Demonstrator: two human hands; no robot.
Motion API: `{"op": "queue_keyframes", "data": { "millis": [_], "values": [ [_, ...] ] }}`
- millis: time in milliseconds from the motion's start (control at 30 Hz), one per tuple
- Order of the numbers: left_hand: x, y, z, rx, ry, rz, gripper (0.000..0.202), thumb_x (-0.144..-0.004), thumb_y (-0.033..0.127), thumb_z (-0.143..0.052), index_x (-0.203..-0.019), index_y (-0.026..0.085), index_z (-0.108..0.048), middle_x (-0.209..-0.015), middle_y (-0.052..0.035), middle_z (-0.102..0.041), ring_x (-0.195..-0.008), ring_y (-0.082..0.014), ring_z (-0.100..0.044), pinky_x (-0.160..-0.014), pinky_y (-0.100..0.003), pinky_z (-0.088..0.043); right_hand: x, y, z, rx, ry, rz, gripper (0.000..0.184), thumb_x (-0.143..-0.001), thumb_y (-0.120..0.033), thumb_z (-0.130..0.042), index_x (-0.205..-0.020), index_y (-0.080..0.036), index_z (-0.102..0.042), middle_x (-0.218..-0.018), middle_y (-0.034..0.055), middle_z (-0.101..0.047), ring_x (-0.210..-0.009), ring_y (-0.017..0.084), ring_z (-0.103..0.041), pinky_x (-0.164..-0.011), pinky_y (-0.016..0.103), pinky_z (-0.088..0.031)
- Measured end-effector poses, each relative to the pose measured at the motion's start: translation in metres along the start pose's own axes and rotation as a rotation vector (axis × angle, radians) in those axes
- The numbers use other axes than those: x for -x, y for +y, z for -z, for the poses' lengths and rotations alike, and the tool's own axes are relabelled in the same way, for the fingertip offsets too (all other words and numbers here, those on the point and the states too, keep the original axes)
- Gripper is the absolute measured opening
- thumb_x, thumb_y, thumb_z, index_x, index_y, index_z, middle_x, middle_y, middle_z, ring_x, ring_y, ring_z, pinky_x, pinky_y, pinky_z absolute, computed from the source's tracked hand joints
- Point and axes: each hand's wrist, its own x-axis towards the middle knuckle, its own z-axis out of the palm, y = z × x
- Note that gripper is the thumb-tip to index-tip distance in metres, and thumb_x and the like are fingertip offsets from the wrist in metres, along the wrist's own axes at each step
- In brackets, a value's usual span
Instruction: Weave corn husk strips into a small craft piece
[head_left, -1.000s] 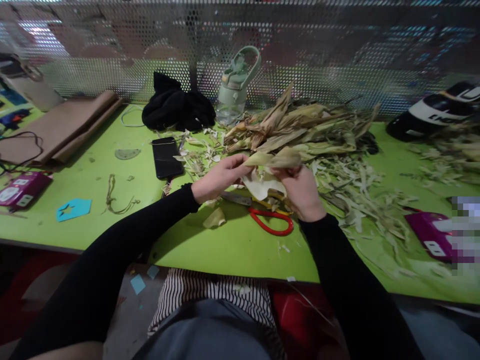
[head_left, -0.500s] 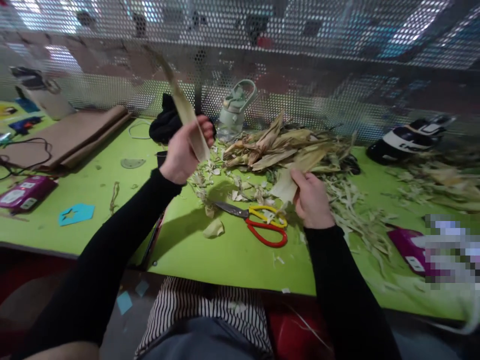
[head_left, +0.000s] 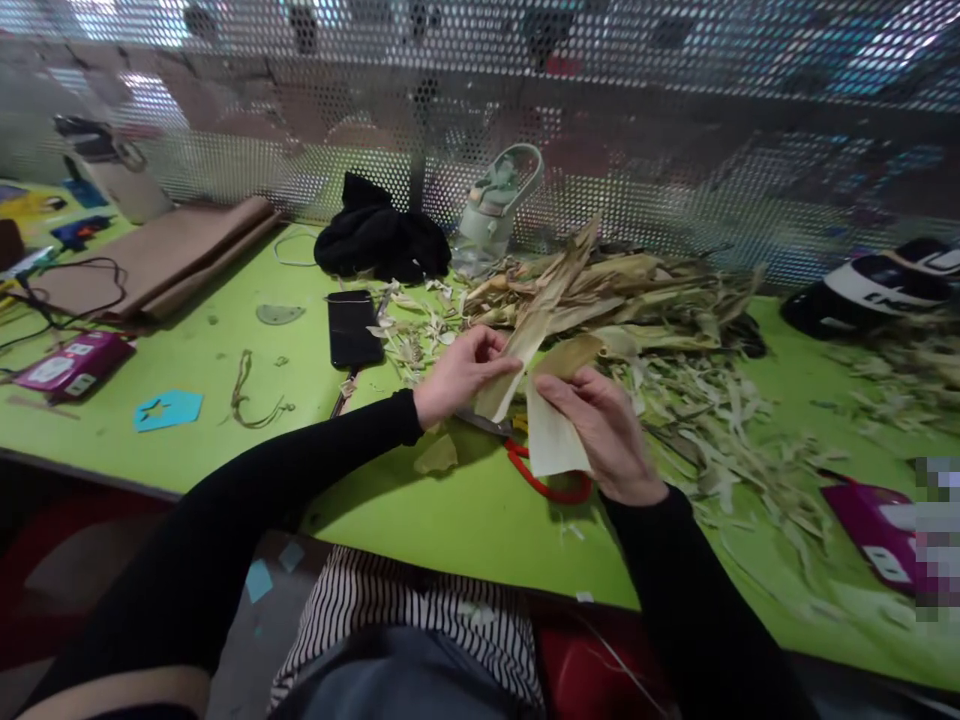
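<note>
My left hand [head_left: 471, 375] pinches a long, tapering corn husk strip [head_left: 529, 335], its pointed end rising toward the back. A shorter, wide piece of corn husk [head_left: 553, 435] is gripped by my right hand [head_left: 606, 425], its cut white end hanging toward me. The two pieces are close together, side by side. Below them lie scissors [head_left: 551, 490] with red and yellow handles, partly hidden by the husks. Behind my hands rests a pile of dried corn husks [head_left: 630, 285], with shredded husk strips [head_left: 712, 400] to its right.
A phone [head_left: 355, 330], a black cloth [head_left: 382, 235] and a pale green bottle [head_left: 491, 205] stand or lie toward the back. At left are a blue star-cut card [head_left: 166, 410], a purple box [head_left: 75, 366] and brown paper [head_left: 172, 255]. A black-and-white bottle [head_left: 862, 290] lies at right.
My left hand has come down and right with its long husk, beside my right hand. The right hand's husk now hangs over the scissors. The phone is uncovered, and the view has shifted slightly.
</note>
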Motion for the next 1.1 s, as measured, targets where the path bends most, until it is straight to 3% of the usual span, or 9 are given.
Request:
{"op": "queue_keyframes", "data": {
  "millis": [200, 367, 600, 1100],
  "values": [
    [0.007, -0.008, -0.008, -0.011, -0.067, -0.086, 0.015, -0.081, 0.006, -0.064, -0.08, 0.015, -0.052, -0.073, 0.0052, -0.051, -0.064, -0.0053, -0.046, -0.061, -0.02, -0.038, 0.0, 0.013, 0.001, 0.141, 0.041, 0.113, 0.027, -0.08, -0.046, -0.077, -0.09, -0.022, -0.07, -0.084, 0.0006, -0.072, -0.067, 0.014, -0.062, -0.061, 0.027, -0.052],
    [0.015, -0.003, -0.012, 0.108, -0.155, 0.03, 0.009, -0.084, 0.007, -0.061, -0.083, 0.014, -0.055, -0.08, 0.0027, -0.057, -0.068, -0.0057, -0.053, -0.067, -0.021, -0.043, -0.008, 0.012, 0.003, 0.144, 0.15, 0.067, 0.036, -0.074, -0.053, -0.08, -0.082, -0.021, -0.066, -0.074, -0.0006, -0.07, -0.059, 0.013, -0.06, -0.054, 0.026, -0.051],
    [0.019, 0.003, -0.014, 0.287, -0.099, 0.188, 0.01, -0.086, 0.009, -0.062, -0.082, 0.014, -0.054, -0.077, 0.0046, -0.054, -0.065, -0.0043, -0.05, -0.062, -0.02, -0.04, -0.01, 0.013, 0.003, 0.094, 0.134, 0.071, 0.038, -0.07, -0.053, -0.082, -0.082, -0.022, -0.064, -0.072, -0.002, -0.068, -0.057, 0.012, -0.059, -0.055, 0.026, -0.052],
    [0.019, 0.007, -0.01, 0.306, -0.125, 0.234, 0.012, -0.086, 0.011, -0.063, -0.079, 0.014, -0.054, -0.075, 0.0052, -0.053, -0.065, -0.004, -0.05, -0.063, -0.019, -0.041, -0.011, 0.016, 0.008, 0.234, 0.134, 0.124, 0.039, -0.074, -0.056, -0.078, -0.086, -0.022, -0.063, -0.072, -0.0025, -0.065, -0.06, 0.013, -0.057, -0.055, 0.027, -0.048]
  ]
}}
